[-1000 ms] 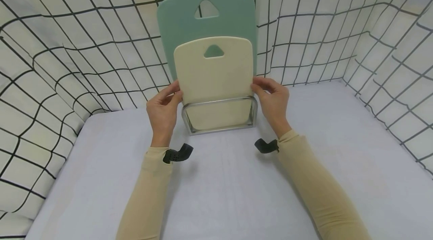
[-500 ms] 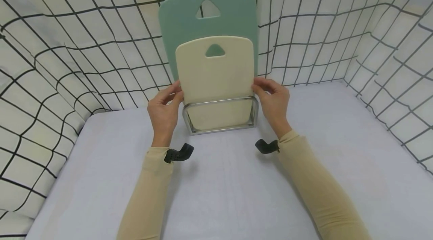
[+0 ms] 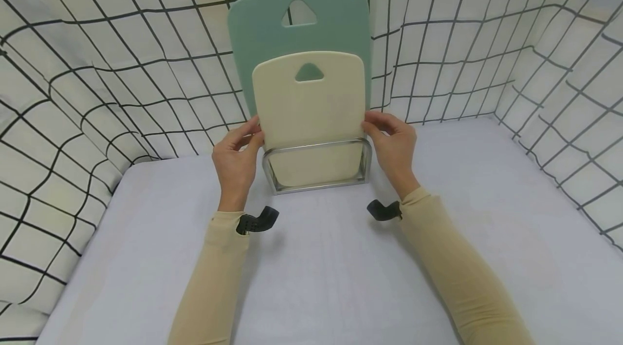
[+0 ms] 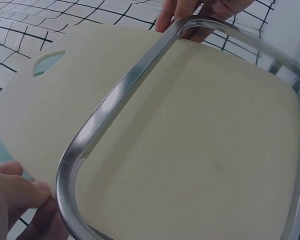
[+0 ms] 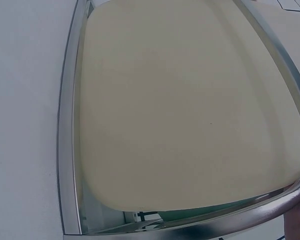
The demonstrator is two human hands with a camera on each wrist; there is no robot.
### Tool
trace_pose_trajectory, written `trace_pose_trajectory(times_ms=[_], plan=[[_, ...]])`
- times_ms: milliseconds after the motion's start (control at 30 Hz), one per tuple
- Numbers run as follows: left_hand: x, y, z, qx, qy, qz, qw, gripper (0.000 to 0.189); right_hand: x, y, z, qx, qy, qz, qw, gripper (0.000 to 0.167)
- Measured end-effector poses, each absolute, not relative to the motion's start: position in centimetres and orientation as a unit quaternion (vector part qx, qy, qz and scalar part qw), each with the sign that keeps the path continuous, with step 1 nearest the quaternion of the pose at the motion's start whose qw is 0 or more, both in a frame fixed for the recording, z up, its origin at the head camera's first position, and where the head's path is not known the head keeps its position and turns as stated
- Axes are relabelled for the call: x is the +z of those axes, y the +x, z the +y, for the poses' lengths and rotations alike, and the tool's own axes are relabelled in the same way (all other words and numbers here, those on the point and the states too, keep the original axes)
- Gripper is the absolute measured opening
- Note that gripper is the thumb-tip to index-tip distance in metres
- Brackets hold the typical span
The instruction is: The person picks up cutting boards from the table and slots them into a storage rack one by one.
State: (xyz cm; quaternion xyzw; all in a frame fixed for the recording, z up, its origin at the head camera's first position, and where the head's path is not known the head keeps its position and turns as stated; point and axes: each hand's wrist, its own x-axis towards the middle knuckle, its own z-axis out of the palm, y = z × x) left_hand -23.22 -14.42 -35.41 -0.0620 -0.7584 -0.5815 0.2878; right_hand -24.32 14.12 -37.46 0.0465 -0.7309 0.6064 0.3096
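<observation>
A cream cutting board (image 3: 311,107) stands upright in a metal rack (image 3: 316,189), its lower part behind the rack's front frame. Behind it rises a larger green cutting board (image 3: 258,31), mostly covered by the cream one. My left hand (image 3: 236,158) pinches the cream board's left edge just above the rack, thumb in front. On the opposite edge my right hand (image 3: 393,145) pinches the board at about the same height. The left wrist view shows the left thumb (image 4: 22,190) against the board beside the rack's bar (image 4: 110,105). Fingertips behind the board are hidden.
A white table surface (image 3: 321,269) lies under the rack. White cloth with a black grid pattern (image 3: 170,80) hangs behind and along both sides. A black wrist mount (image 3: 258,219) juts inward from the left sleeve, and another mount (image 3: 383,210) from the right.
The scene shifts very slightly to the right in the head view early on. Both hands, the boards and the rack otherwise keep their places.
</observation>
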Motion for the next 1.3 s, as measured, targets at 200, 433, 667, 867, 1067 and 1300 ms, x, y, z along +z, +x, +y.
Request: trace_pose_trajectory(times_ms=[200,433,667,867,1067,1300], plan=[[-35.41,-23.25,-14.37,-0.576,-0.066,-0.761,0.291,0.031,-37.38,-24.23,14.08,0.609,0.046,-0.73,0.306,0.019],[-35.34,-23.31,-14.3,-0.575,-0.067,-0.76,0.295,0.031,-37.53,-24.48,14.15,0.603,0.046,-0.734,0.307,0.019],[-35.46,-23.39,-14.27,-0.571,-0.063,-0.764,0.295,0.032,-37.65,-24.49,14.09,0.597,0.047,-0.738,0.311,0.021],[-35.61,-23.47,-14.27,-0.569,-0.059,-0.767,0.292,0.032,-37.86,-24.51,14.11,0.597,0.044,-0.74,0.308,0.02],[-35.59,-23.46,-14.23,-0.566,-0.061,-0.767,0.295,0.032,-37.8,-24.52,14.06,0.594,0.038,-0.744,0.304,0.02],[-35.53,-23.35,-14.27,-0.565,-0.066,-0.765,0.301,0.031,-37.64,-24.43,13.96,0.59,0.036,-0.748,0.302,0.021]])
